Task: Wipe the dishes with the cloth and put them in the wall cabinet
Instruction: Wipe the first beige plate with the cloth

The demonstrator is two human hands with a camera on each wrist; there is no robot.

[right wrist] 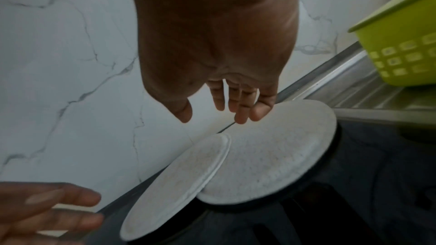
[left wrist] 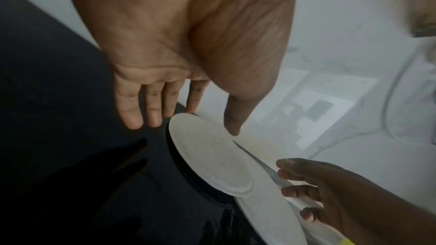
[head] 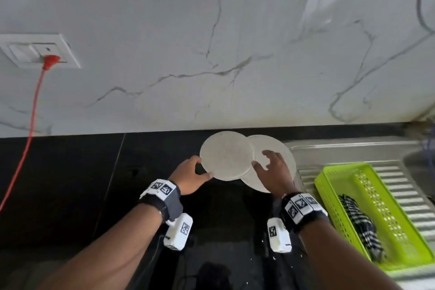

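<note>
two round, flat, off-white plates sit on a black countertop (head: pixel 70 183) by the marble wall, the smaller plate (head: pixel 227 155) overlapping the larger plate (head: pixel 280 155). the left hand (head: pixel 190 178) reaches its loosely spread fingers to the smaller plate's left edge. the right hand (head: pixel 274 172) hovers with spread fingers above the larger one. a checked black-and-white cloth (head: pixel 361 223) lies in a lime green plastic basket (head: pixel 329 183).

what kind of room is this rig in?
Almost certainly a home kitchen: a dark countertop against a marble-look backsplash, a steel sink drainboard with a green dish basket, and two white plates that both hands reach for.
</note>
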